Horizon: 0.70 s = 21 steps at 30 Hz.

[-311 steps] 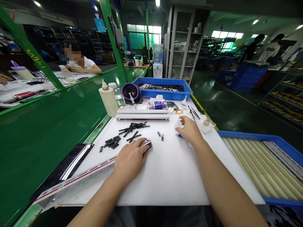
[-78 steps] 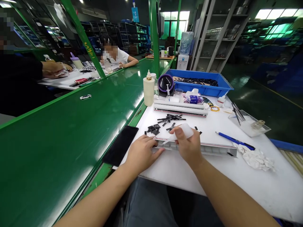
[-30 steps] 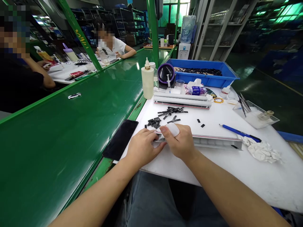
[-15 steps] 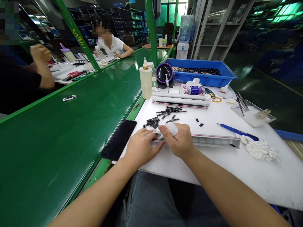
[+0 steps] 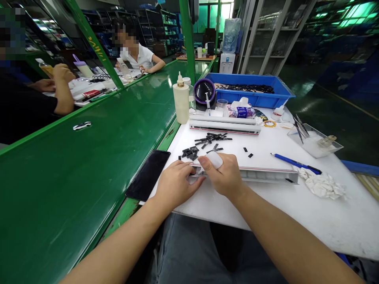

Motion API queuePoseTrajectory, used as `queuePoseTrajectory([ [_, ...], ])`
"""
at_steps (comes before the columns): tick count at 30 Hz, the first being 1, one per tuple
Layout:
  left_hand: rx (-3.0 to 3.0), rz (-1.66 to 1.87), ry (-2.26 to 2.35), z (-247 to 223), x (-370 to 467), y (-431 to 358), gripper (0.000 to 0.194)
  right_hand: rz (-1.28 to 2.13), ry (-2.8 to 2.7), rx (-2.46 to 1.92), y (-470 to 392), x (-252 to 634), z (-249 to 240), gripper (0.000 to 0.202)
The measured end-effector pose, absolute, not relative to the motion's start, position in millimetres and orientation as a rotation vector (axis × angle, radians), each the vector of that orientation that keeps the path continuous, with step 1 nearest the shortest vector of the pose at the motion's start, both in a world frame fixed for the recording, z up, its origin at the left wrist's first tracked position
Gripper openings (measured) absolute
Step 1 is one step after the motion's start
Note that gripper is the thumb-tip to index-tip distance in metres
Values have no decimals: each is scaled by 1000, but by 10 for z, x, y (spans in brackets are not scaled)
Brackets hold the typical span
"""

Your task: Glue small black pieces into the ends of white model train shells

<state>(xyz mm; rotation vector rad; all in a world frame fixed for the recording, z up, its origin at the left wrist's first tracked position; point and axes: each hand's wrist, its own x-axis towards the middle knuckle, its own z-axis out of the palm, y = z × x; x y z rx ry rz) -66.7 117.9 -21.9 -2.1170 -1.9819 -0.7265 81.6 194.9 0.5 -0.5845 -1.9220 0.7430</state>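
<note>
My right hand is closed around a small white squeeze bottle, its tip tilted down to the left. The tip is over the left end of a long white channel-shaped strip with a red line along its edge. My left hand grips that end of the strip, fingers on the far side and thumb on the near side. A small black piece sits inside the strip's right end. Just beyond my hands lies a pile of small black pieces. Whatever is between my left fingertips is hidden.
A second white strip lies farther back, before a cream bottle and a blue bin. To the right are a blue pen and crumpled tissue. A black phone lies left, beside the green conveyor. Co-workers sit across it.
Both my hands keep almost the same pose on the strip and bottle. The view shifts slightly. On the conveyor, the small white object slides a little left. The near co-worker's hand has moved lower.
</note>
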Motion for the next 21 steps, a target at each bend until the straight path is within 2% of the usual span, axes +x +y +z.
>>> queuePoseTrajectory([
  [9, -2113, -722, -1991, -235, -669, 1183, 25, 808, -1900, -603, 1930, 817, -16, 45],
  [13, -2117, -729, -1966, -230, -686, 1188, 27, 1139, -1370, -590, 1996, 940, 152, 34],
  [16, -2132, -730, -1930, -232, -706, 1192, 28, 1222, -893, -466, 2199, 1247, 466, 34],
  [21, -2117, -739, -1887, -254, -744, 1209, 29, 1285, -900, -549, 2769, 1957, 731, 17],
])
